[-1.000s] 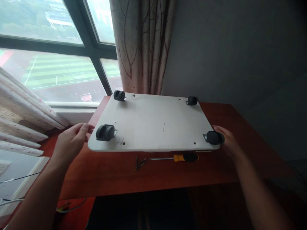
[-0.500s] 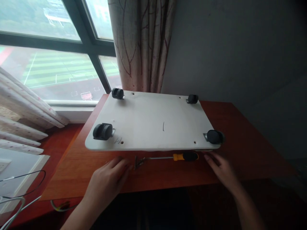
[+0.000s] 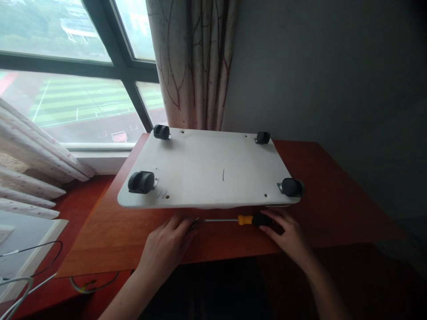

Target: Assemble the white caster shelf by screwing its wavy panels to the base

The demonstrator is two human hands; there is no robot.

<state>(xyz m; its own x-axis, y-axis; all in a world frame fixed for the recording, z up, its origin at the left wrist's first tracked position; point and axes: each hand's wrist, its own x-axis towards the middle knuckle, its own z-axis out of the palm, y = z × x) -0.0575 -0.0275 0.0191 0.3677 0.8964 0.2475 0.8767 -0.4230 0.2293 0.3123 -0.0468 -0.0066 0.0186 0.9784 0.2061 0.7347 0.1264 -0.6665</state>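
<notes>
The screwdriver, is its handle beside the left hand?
No, the handle is at the right hand, while the shaft points toward the left hand.

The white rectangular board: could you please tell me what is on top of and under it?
On the white rectangular board are four black casters, small holes and dark marks. Below, the reddish-brown wooden table shows past its edges; what lies underneath is mostly covered.

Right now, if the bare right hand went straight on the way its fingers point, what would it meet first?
Most likely the yellow-and-black screwdriver handle: the right hand is right at the handle's black end, though depth leaves actual contact unclear.
</notes>
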